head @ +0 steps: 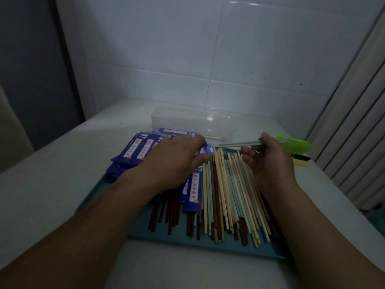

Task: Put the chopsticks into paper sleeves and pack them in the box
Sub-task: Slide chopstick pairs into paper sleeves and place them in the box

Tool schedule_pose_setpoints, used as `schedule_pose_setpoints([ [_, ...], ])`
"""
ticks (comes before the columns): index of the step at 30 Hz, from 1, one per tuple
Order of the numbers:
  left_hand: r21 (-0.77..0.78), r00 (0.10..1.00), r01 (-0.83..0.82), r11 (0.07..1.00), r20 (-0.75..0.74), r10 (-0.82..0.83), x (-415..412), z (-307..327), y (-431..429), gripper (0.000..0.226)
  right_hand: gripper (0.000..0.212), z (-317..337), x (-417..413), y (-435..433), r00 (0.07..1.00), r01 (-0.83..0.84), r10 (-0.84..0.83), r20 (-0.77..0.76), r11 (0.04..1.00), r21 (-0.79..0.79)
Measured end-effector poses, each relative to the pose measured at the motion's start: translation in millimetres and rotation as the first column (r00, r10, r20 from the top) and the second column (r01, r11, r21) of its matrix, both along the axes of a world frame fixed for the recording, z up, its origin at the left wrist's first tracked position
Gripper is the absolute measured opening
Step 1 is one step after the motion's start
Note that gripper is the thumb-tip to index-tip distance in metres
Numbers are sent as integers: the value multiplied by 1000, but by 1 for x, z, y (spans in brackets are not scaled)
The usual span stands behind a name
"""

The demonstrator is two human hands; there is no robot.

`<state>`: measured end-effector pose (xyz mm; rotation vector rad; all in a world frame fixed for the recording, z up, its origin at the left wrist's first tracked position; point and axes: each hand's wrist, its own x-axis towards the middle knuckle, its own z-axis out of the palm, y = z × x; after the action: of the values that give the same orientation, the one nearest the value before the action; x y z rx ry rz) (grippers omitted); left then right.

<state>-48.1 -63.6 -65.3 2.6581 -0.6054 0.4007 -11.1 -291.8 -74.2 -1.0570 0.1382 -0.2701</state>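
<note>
A blue tray [208, 245] holds a heap of loose chopsticks [229, 197] in cream, pale green and dark brown. Blue paper sleeves [133, 155] lie piled on its left side. My left hand [175, 161] rests palm down on the sleeves, and its fingertips pinch the end of one sleeve [206, 149]. My right hand [268, 159] holds a pair of pale green chopsticks [237, 144] level above the heap, tips pointing left toward that sleeve. A clear plastic box [193, 122] stands behind the tray, with one filled sleeve lying inside it.
A bright green object [295, 146] and a black pen [302, 157] lie on the table to the right of my right hand. A tiled wall rises close behind the box. A ribbed white panel stands at the far right.
</note>
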Motion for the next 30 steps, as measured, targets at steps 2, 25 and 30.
schedule_pose_setpoints([
  [2, 0, 1000, 7, 1000, 3, -7, 1, 0, 0, 36, 12, -1, 0, 1, 1000, -14, 15, 22, 999, -49],
  [25, -11, 1000, 24, 1000, 10, -24, -6, 3, -7, 40, 12, 0, -16, 18, 946, -316, 325, -16, 906, -282],
  [30, 51, 1000, 15, 999, 12, -15, -4, 3, -4, 35, 28, 6, -13, 9, 974, -224, 218, -52, 958, -178],
])
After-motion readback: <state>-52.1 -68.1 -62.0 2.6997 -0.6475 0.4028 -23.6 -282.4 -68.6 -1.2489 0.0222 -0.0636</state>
